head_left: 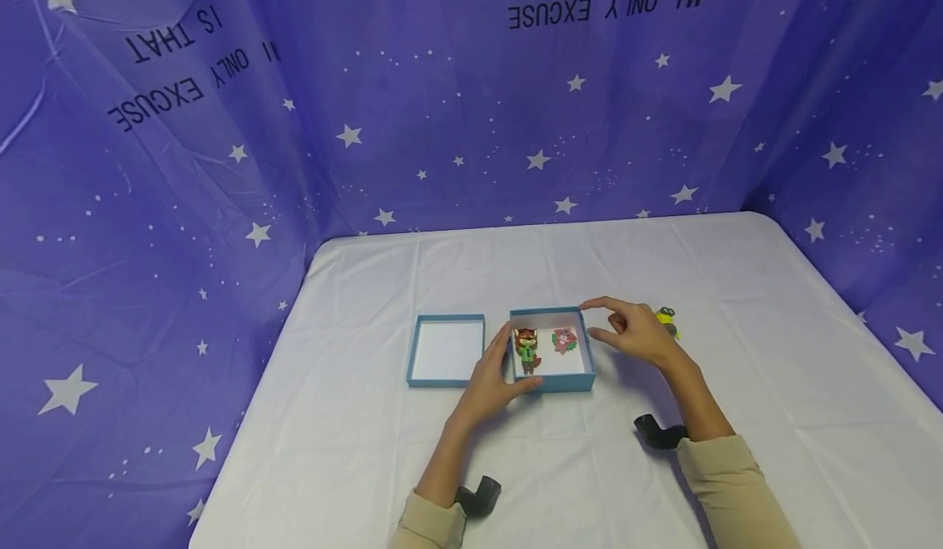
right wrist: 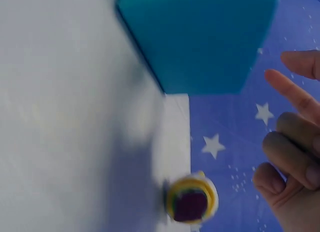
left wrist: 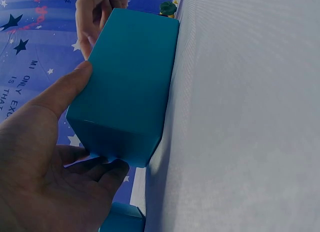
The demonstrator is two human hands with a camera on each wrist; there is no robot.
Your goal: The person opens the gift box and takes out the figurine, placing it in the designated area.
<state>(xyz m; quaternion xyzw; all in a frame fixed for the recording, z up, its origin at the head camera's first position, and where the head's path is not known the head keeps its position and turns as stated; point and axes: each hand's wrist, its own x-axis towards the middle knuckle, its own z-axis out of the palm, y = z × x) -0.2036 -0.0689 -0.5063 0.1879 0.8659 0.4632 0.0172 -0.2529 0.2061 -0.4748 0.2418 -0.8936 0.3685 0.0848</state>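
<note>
Beige sleeves are seen lowest in frame, at a white-clothed table (head_left: 354, 451).
An open blue cardboard box (head_left: 552, 383) at centre is grasped by the left hand (head_left: 492, 379); the right hand (head_left: 635, 334) is held relaxed, grasping nothing, beside a yellow toy figure (head_left: 667, 321).

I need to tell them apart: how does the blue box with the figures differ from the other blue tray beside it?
The blue box holds a fox figure and a pink figure; the blue tray shows only white inside. The left hand holds the box; nothing touches the tray. The box looks deeper. Both are blue, open-topped, white-lined.
</note>
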